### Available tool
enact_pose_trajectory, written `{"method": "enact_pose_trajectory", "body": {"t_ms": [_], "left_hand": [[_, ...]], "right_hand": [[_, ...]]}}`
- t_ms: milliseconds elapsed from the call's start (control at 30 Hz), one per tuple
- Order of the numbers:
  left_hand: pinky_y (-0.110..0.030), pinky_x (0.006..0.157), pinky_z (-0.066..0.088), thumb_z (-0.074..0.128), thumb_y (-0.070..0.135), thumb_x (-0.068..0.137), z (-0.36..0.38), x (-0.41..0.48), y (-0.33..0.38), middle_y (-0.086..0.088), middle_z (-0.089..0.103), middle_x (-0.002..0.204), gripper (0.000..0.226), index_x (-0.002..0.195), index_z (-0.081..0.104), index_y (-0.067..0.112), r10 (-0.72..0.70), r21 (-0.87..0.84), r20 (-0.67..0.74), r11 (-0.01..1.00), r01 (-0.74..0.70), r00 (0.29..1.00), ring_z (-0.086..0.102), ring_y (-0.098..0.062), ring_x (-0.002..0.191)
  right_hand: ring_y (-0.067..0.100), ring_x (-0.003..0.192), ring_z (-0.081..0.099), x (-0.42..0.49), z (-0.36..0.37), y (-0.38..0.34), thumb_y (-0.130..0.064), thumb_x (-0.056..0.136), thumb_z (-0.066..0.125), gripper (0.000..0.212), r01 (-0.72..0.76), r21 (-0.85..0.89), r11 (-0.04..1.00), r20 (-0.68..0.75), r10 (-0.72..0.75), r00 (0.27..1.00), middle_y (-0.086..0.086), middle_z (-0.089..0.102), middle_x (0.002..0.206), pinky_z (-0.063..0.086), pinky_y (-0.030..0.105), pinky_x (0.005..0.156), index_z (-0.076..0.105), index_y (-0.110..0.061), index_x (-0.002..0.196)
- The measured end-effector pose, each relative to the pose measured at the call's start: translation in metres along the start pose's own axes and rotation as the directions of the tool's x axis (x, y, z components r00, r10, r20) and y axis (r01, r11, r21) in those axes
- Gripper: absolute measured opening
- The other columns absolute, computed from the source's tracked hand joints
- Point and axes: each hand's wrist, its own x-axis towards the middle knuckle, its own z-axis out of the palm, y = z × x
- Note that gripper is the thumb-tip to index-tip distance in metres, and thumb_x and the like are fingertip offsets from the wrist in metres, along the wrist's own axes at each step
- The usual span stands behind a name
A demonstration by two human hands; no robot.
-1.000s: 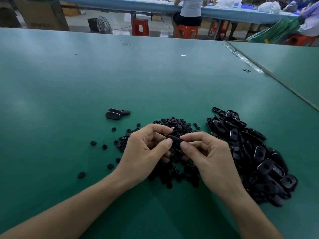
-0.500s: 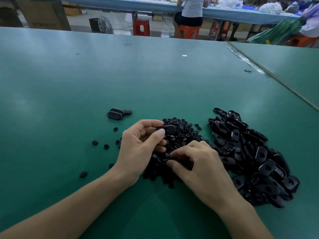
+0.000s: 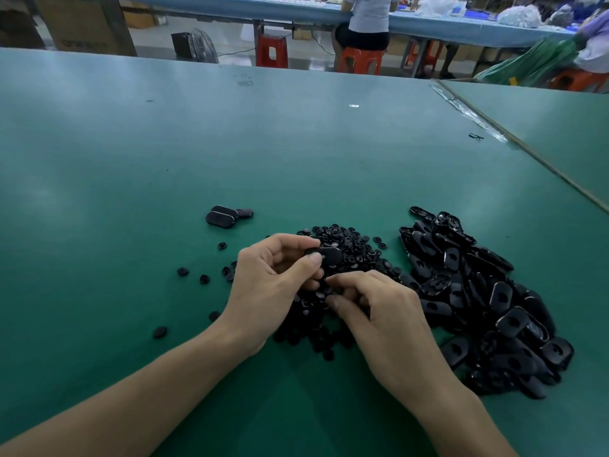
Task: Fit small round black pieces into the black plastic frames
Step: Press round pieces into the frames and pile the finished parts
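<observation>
My left hand (image 3: 270,285) pinches a black plastic frame (image 3: 329,255) between thumb and fingers, just above a heap of small round black pieces (image 3: 346,245). My right hand (image 3: 379,311) lies lower on that heap, fingers curled down among the pieces; whether it holds one is hidden. A large pile of black frames (image 3: 478,291) lies to the right of the hands. Three frames (image 3: 224,216) lie apart at the upper left of the heap.
Loose round pieces (image 3: 183,271) are scattered on the green table (image 3: 131,159) left of my left hand. A seam to a second table (image 3: 527,153) runs along the right. Far behind, a person sits on an orange stool (image 3: 361,61).
My right hand let go of the frame and dropped onto the heap of round pieces. My left hand kept the frame and lifted it slightly away.
</observation>
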Motion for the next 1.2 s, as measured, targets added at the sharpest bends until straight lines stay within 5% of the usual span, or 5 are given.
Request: {"method": "enact_pose_trajectory", "body": {"t_ms": [167, 467, 767, 1200], "left_hand": [[-0.019, 0.061, 0.055, 0.07, -0.005, 0.088, 0.0, 0.0, 0.0, -0.004, 0.074, 0.074, 0.018, 0.092, 0.074, 0.011, -0.002, 0.012, 0.012, 1.0, 0.002, 1.0, 0.069, -0.012, 0.065], [-0.023, 0.065, 0.058, 0.072, -0.003, 0.088, -0.001, -0.004, -0.001, -0.007, 0.076, 0.082, 0.021, 0.097, 0.074, 0.016, 0.018, 0.104, 0.066, 0.994, -0.025, 0.998, 0.073, -0.017, 0.071], [-0.042, 0.068, 0.063, 0.074, 0.015, 0.08, 0.0, -0.006, -0.001, -0.004, 0.077, 0.083, 0.016, 0.093, 0.076, 0.024, 0.027, 0.188, 0.092, 0.981, -0.044, 0.995, 0.076, -0.022, 0.075], [-0.039, 0.073, 0.063, 0.075, 0.013, 0.077, 0.002, -0.007, 0.002, -0.005, 0.077, 0.083, 0.015, 0.092, 0.076, 0.019, 0.036, 0.221, 0.14, 0.973, -0.067, 0.989, 0.075, -0.024, 0.075]], "right_hand": [[0.004, 0.084, 0.06, 0.001, -0.004, 0.001, -0.025, 0.096, 0.065, 0.008, 0.007, 0.071, 0.997, -0.064, -0.002, 0.998, -0.017, 0.064, 0.084, 0.046, 0.018, 0.073, 0.069, -0.028, 0.09], [0.006, 0.083, 0.069, 0.002, -0.01, 0.001, -0.02, 0.089, 0.073, 0.011, 0.047, 0.226, 0.973, -0.243, 0.01, 0.97, -0.016, 0.072, 0.083, 0.052, 0.016, 0.071, 0.076, -0.03, 0.093], [0.008, 0.072, 0.067, 0.002, -0.01, -0.002, -0.015, 0.09, 0.073, 0.018, 0.003, 0.364, 0.931, -0.213, 0.08, 0.974, -0.016, 0.071, 0.079, 0.047, 0.011, 0.06, 0.074, -0.033, 0.091], [0.009, 0.069, 0.069, 0.003, -0.006, 0.0, -0.011, 0.09, 0.073, 0.028, -0.03, 0.359, 0.933, -0.212, 0.112, 0.971, -0.015, 0.073, 0.077, 0.056, 0.024, 0.064, 0.075, -0.038, 0.089]]}}
